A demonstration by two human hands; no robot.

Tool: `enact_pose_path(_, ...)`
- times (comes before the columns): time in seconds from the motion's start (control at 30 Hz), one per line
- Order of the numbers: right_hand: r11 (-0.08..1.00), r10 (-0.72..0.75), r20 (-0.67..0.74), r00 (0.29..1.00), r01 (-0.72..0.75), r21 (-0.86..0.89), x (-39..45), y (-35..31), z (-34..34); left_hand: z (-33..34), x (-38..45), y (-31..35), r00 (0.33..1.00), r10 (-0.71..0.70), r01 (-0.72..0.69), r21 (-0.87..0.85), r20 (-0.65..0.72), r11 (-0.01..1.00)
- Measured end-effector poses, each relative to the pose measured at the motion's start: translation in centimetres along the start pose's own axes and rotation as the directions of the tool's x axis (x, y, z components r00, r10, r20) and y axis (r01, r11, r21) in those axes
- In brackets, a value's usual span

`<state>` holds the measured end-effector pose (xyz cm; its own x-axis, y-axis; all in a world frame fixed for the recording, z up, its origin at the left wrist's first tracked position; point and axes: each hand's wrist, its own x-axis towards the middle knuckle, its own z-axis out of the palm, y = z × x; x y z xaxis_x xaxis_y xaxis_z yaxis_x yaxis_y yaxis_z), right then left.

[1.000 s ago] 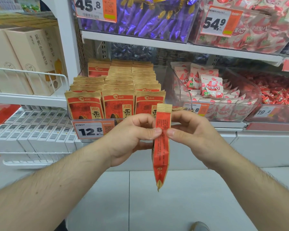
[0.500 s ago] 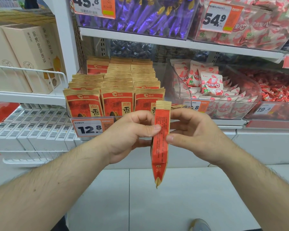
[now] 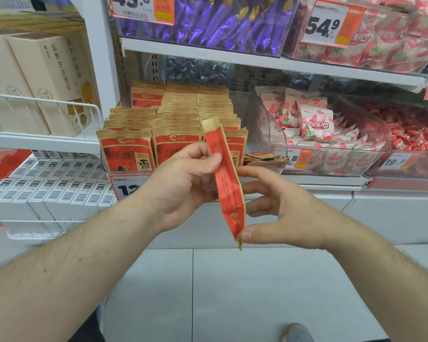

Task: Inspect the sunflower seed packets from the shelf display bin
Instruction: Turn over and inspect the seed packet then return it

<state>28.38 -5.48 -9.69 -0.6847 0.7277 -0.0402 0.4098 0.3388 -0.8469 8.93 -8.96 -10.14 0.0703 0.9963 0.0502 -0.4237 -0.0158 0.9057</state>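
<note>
Red seed packet in the middle of the frame, pinched near its top by left hand. Right hand loose, thumb touching bottom corner. Probably light, crinkly, bendy; best held by edges.

Price tag half behind left hand

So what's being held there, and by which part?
One red seed packet, seen edge-on: left hand pinches its upper part; right hand has its thumb at the bottom tip.
</note>
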Motion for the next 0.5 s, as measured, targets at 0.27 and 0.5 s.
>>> enact_pose_path(0.27, 0.994, 0.014, 0.032, 0.999, -0.017, 0.107, -0.17, -0.02, -0.68, -0.49, -0.02, -0.12, 0.999, -0.023, 0.025, -0.043, 0.045, 0.999)
enact_pose_path(0.5, 0.992, 0.015, 0.051, 0.999, -0.021, 0.126, -0.21, 0.07, -0.79, -0.24, -0.05, -0.12, 0.999, -0.029, 0.03, -0.042, 0.022, 0.999)
